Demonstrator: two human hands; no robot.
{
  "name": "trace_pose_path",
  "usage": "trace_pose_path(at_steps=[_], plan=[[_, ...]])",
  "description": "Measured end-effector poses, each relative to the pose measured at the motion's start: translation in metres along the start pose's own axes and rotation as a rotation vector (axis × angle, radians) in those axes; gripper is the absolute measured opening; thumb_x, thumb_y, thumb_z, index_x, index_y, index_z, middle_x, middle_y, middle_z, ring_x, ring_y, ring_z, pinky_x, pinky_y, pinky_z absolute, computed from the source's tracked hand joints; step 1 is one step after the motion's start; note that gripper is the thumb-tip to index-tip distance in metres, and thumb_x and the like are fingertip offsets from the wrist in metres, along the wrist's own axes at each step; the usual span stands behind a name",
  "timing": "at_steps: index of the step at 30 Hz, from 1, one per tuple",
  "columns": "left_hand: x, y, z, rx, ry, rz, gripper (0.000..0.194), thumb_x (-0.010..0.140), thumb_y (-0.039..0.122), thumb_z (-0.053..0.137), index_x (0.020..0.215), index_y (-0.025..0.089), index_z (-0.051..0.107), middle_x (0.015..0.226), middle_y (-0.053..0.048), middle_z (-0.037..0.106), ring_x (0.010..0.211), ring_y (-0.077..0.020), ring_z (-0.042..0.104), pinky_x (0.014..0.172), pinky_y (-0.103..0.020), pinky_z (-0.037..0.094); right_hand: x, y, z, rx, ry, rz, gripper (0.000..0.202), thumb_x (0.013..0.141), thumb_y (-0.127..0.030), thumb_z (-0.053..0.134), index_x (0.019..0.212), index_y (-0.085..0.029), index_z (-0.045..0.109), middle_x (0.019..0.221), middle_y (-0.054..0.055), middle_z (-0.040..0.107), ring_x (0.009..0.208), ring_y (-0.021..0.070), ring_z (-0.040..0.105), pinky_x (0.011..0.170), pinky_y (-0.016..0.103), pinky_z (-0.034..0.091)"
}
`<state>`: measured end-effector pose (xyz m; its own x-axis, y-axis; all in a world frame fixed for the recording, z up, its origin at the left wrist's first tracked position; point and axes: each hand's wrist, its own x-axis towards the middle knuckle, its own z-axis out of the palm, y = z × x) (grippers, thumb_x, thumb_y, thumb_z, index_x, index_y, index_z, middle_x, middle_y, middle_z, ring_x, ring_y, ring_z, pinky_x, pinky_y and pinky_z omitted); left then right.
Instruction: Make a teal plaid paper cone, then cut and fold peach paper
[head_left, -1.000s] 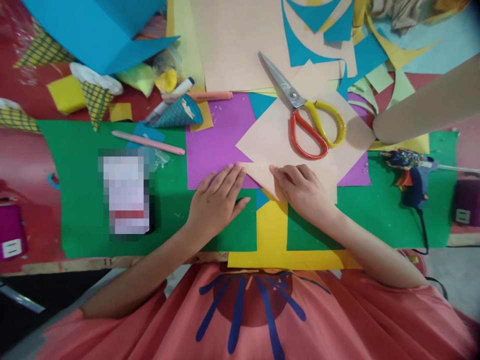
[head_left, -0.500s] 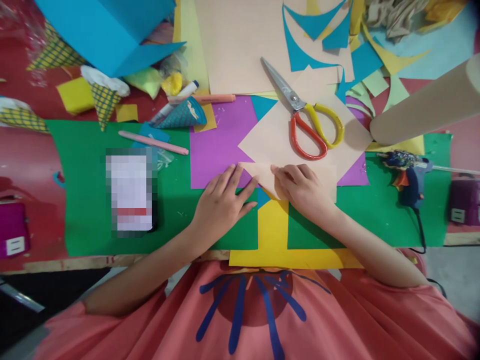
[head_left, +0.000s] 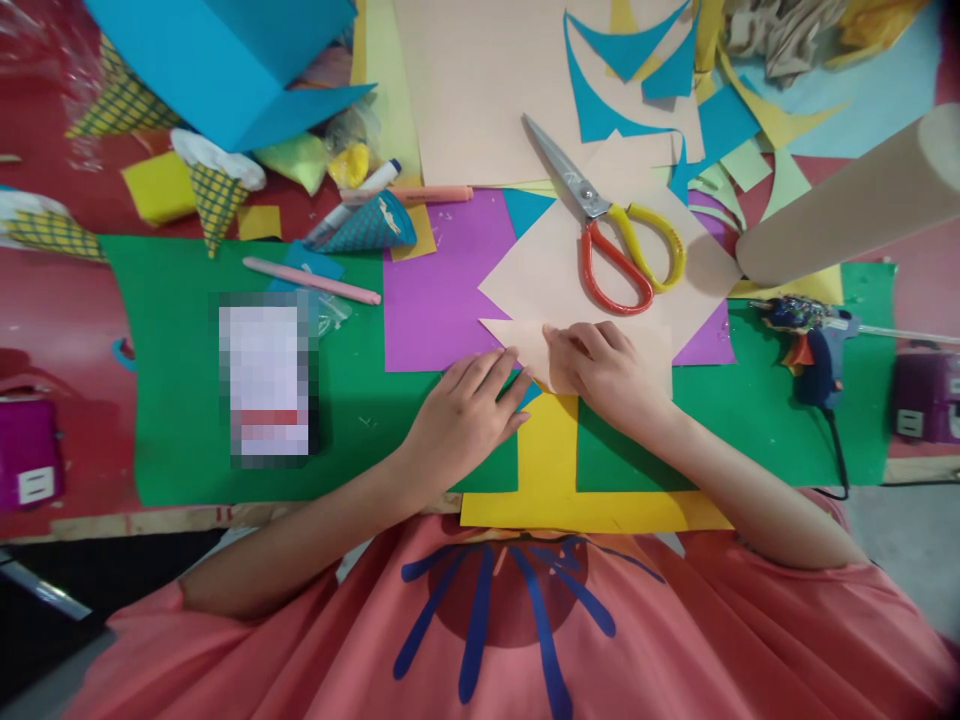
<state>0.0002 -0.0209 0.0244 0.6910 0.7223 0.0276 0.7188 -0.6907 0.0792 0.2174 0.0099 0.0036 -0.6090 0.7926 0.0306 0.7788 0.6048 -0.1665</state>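
Observation:
A small peach paper piece with a pointed left corner lies in front of me, partly covered by my hands. My right hand presses on it with curled fingers, thumb and forefinger pinched at the paper. My left hand rests flat with fingers stretched out, fingertips at the paper's lower left edge. Just beyond lies a larger peach sheet set cornerwise on purple paper. Scissors with one red and one yellow handle lie on the peach sheet, blades slightly apart.
A glue gun and a thick paper tube are on the right. On the left lie a blurred phone-like object, a pink pen and small cones. Blue paper scraps lie at the back. Green paper covers the front.
My left hand has slid down and to the right, off the paper's pointed corner to its lower edge. My right hand stays on the paper. The view has shifted slightly.

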Motion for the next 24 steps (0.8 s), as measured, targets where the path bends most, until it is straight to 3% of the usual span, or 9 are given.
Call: trace_pose_path(at_steps=[12,16,24], plan=[[-0.004,0.014,-0.003,-0.034,-0.088,-0.029,0.042,0.092,0.032,0.058,0.133,0.026,0.058,0.141,-0.020,0.053,0.124,-0.0357,0.055,0.098,-0.049,0.050,0.001,0.000,-0.001,0.019,-0.034,0.010,0.044,0.098,-0.019,0.036,0.138,-0.006,0.050,0.105,0.015,0.062,0.092,0.0249,0.049,0.082,0.039,0.048],[-0.004,0.015,-0.005,-0.070,-0.100,-0.046,0.044,0.092,0.028,0.059,0.135,0.032,0.056,0.145,-0.016,0.050,0.128,-0.0343,0.053,0.100,-0.049,0.048,0.001,-0.001,0.001,0.078,-0.008,0.019,0.049,0.099,-0.036,0.037,0.137,-0.008,0.052,0.108,0.016,0.060,0.094,0.0261,0.049,0.082,0.041,0.047],[-0.003,-0.001,-0.006,-0.039,-0.043,-0.059,0.045,0.096,0.041,0.047,0.130,0.014,0.061,0.135,-0.017,0.059,0.119,-0.0310,0.057,0.090,-0.042,0.051,-0.002,-0.004,0.005,0.040,0.029,0.022,0.064,0.095,-0.053,0.040,0.138,-0.007,0.049,0.107,0.017,0.057,0.096,0.0282,0.046,0.081,0.041,0.045]])
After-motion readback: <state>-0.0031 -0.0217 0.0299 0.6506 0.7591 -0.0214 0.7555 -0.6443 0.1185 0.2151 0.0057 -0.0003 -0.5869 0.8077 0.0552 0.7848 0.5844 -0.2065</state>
